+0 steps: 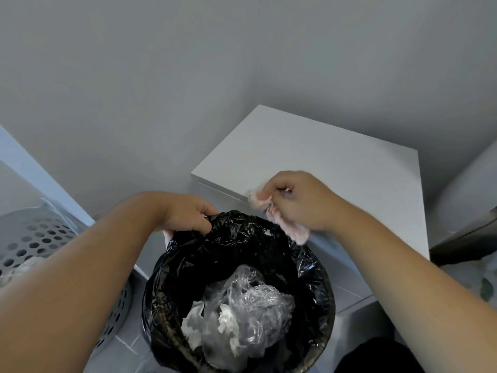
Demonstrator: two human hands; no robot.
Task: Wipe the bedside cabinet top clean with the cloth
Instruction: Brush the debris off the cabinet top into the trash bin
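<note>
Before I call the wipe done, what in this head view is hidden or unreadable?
- Cabinet top: its near front edge is covered by the right hand and pink cloth; fine dust is too faint to judge.
- Bin: its bottom is buried under clear plastic wrap.
- Left hand: its fingertips are tucked into the black liner.

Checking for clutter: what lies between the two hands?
Head view: only the bin liner's crumpled black rim spans between left hand and right hand.
</note>
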